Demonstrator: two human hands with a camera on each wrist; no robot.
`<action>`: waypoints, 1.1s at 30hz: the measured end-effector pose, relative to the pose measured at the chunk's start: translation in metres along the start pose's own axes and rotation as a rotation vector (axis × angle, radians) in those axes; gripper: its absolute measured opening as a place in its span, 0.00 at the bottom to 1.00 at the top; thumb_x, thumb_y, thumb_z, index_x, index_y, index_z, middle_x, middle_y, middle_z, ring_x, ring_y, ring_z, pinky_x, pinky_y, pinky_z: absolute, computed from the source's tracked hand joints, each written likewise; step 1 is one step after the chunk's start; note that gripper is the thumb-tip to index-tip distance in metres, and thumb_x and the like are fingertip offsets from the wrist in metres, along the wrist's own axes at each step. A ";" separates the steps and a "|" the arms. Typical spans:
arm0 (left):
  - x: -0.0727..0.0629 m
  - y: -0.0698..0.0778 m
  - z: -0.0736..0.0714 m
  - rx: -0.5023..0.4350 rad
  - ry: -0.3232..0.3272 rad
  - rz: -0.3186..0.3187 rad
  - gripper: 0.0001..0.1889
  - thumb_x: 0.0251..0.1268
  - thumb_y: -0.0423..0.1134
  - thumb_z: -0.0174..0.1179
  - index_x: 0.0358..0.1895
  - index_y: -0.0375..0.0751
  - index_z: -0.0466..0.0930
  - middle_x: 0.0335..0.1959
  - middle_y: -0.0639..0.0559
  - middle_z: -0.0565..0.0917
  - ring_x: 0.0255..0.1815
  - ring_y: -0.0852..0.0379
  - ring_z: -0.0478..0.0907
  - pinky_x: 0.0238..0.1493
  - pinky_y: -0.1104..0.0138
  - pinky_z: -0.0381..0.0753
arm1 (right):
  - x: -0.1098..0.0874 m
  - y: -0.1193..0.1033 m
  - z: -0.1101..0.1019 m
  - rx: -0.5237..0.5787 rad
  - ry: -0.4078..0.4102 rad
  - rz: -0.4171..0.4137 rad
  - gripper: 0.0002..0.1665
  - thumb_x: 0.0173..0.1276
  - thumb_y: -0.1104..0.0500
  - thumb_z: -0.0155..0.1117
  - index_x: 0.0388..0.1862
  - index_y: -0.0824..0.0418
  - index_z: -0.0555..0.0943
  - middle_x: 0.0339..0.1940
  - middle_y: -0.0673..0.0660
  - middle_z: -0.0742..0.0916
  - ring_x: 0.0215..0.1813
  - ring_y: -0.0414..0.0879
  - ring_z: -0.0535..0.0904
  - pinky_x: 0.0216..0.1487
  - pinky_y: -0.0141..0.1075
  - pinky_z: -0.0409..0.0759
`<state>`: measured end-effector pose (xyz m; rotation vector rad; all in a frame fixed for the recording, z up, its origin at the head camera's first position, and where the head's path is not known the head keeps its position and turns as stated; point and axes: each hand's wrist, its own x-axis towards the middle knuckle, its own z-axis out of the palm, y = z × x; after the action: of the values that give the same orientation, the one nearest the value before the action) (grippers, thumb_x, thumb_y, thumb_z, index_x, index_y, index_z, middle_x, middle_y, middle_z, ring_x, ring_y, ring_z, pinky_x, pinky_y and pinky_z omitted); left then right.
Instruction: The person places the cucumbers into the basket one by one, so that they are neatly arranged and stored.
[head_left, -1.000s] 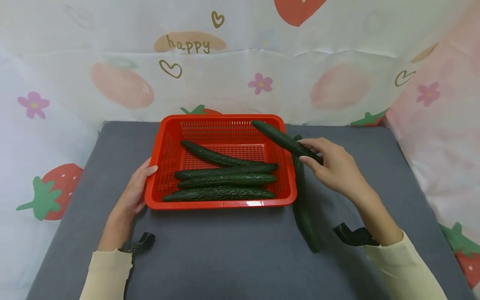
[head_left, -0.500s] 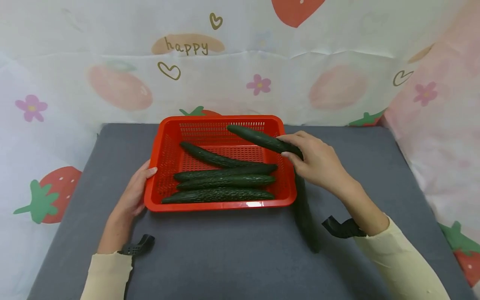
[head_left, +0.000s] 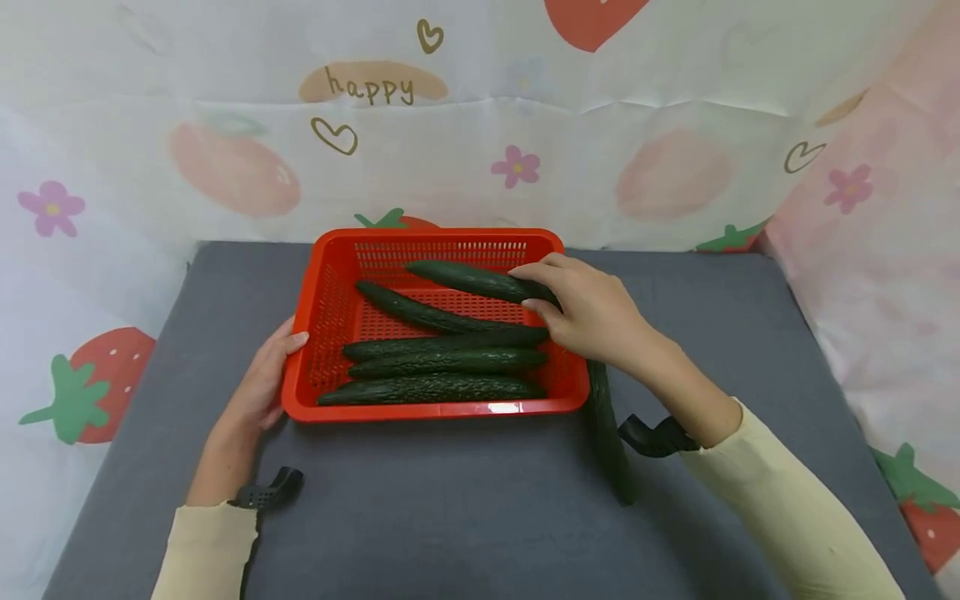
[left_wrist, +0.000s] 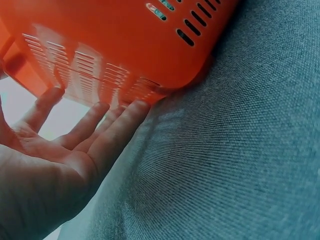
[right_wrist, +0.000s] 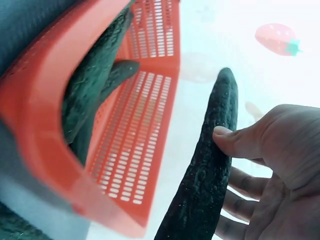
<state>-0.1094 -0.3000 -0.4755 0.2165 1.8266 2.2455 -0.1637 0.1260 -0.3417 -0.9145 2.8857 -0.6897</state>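
My right hand (head_left: 588,312) pinches a dark green cucumber (head_left: 465,277) near its right end, thumb on one side and fingers on the other. The cucumber is over the back part of a red plastic basket (head_left: 435,410). In the right wrist view the held cucumber (right_wrist: 200,185) has bumpy skin and shows beside the basket wall. At the basket's left side, my left hand (head_left: 258,383) has its thumb over the rim. Its fingers (left_wrist: 120,130) press the slotted outer wall from below in the left wrist view. Several cucumbers (head_left: 450,362) lie roughly lengthwise inside the basket.
Another cucumber (head_left: 611,450) lies on the grey tablecloth (head_left: 420,508) by the basket's right side, partly hidden under its rim. A white curtain (head_left: 465,133) printed with strawberries and flowers hangs behind the table. Black camera mounts (head_left: 656,435) sit on both wrists.
My right hand has carried the cucumber leftward, from the basket's right rim to over its inside, and the cucumber lies flatter now. The left hand keeps its place on the basket.
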 end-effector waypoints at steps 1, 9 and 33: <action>0.000 0.000 0.000 -0.001 -0.002 0.000 0.22 0.88 0.40 0.40 0.78 0.43 0.59 0.54 0.54 0.85 0.49 0.62 0.89 0.48 0.68 0.91 | 0.002 -0.002 0.000 -0.004 -0.004 -0.007 0.25 0.76 0.59 0.68 0.71 0.55 0.80 0.59 0.56 0.86 0.40 0.48 0.80 0.26 0.37 0.73; 0.001 -0.005 0.000 -0.014 -0.024 0.031 0.23 0.88 0.39 0.38 0.79 0.42 0.58 0.54 0.53 0.86 0.49 0.62 0.89 0.47 0.68 0.91 | 0.017 -0.014 0.001 -0.037 -0.025 -0.046 0.25 0.76 0.58 0.68 0.70 0.52 0.81 0.63 0.56 0.86 0.52 0.51 0.84 0.26 0.39 0.78; 0.001 -0.004 -0.004 0.014 -0.003 0.016 0.22 0.88 0.41 0.40 0.77 0.42 0.61 0.54 0.54 0.85 0.49 0.62 0.88 0.48 0.68 0.90 | 0.066 -0.041 0.026 -0.066 -0.166 -0.110 0.23 0.77 0.57 0.67 0.69 0.50 0.82 0.61 0.53 0.87 0.56 0.48 0.85 0.46 0.45 0.86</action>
<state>-0.1114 -0.3027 -0.4808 0.2379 1.8466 2.2424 -0.1917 0.0497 -0.3413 -1.0894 2.7442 -0.5015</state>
